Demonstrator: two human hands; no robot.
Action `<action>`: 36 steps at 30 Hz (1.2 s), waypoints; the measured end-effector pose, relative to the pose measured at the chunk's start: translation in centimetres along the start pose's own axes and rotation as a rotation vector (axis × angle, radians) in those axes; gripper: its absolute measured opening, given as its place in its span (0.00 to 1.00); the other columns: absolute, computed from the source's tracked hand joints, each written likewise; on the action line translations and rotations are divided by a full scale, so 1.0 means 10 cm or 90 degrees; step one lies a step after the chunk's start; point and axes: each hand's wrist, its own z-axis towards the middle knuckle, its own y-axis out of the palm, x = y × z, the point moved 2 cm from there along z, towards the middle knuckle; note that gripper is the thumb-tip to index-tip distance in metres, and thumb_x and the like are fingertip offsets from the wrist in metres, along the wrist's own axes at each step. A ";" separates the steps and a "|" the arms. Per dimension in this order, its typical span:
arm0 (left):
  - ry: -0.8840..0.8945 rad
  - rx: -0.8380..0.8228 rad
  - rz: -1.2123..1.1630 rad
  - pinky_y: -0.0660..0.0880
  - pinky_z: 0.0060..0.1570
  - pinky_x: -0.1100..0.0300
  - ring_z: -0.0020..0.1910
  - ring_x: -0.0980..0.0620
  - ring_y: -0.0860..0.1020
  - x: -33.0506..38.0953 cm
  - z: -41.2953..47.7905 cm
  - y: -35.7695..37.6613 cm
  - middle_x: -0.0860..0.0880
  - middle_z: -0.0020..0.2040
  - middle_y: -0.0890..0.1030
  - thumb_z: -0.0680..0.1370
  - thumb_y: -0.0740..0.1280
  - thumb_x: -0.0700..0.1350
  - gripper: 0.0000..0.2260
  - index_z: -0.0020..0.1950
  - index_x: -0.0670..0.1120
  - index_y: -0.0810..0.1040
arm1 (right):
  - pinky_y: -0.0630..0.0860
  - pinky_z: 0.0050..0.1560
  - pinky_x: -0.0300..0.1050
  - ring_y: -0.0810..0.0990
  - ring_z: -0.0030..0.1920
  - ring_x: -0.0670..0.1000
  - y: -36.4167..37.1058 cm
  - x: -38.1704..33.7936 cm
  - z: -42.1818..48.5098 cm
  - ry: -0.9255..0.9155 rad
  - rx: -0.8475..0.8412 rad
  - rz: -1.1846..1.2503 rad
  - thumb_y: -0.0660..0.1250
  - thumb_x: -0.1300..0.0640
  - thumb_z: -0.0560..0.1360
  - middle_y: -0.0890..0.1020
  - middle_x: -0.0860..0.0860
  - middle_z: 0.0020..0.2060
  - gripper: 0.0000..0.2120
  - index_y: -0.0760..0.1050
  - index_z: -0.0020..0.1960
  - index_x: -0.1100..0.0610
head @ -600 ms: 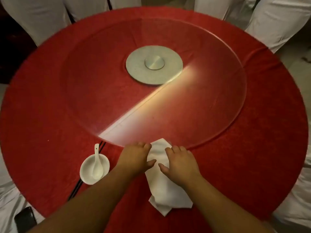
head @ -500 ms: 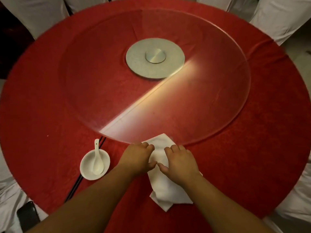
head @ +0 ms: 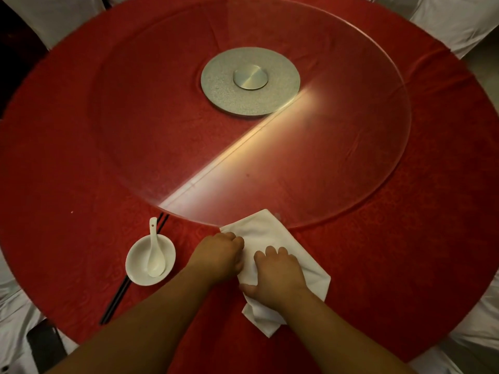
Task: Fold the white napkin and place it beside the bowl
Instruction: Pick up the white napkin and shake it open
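Note:
A white napkin lies partly folded on the red tablecloth near the front edge, its far corner touching the rim of the glass turntable. My left hand grips the napkin's left edge with curled fingers. My right hand presses down on its middle, thumb hooked under the near fold. A small white bowl holding a white spoon stands a hand's width to the left of my left hand.
A large glass turntable with a round metal hub covers the table's middle. Black chopsticks run under the bowl's near side. White-covered chairs ring the table. A dark phone sits at the lower left.
The napkin has spread wider to the right, with a new corner showing beside my right wrist. My left hand's fingers have curled onto the left edge.

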 end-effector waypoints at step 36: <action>0.136 -0.092 0.131 0.70 0.63 0.48 0.64 0.45 0.72 0.13 -0.01 0.09 0.46 0.69 0.74 0.78 0.64 0.55 0.16 0.63 0.52 0.79 | 0.77 0.46 0.48 0.73 0.46 0.50 0.09 0.27 -0.01 -0.063 0.102 0.064 0.57 0.46 0.81 0.77 0.51 0.51 0.11 0.72 0.56 0.51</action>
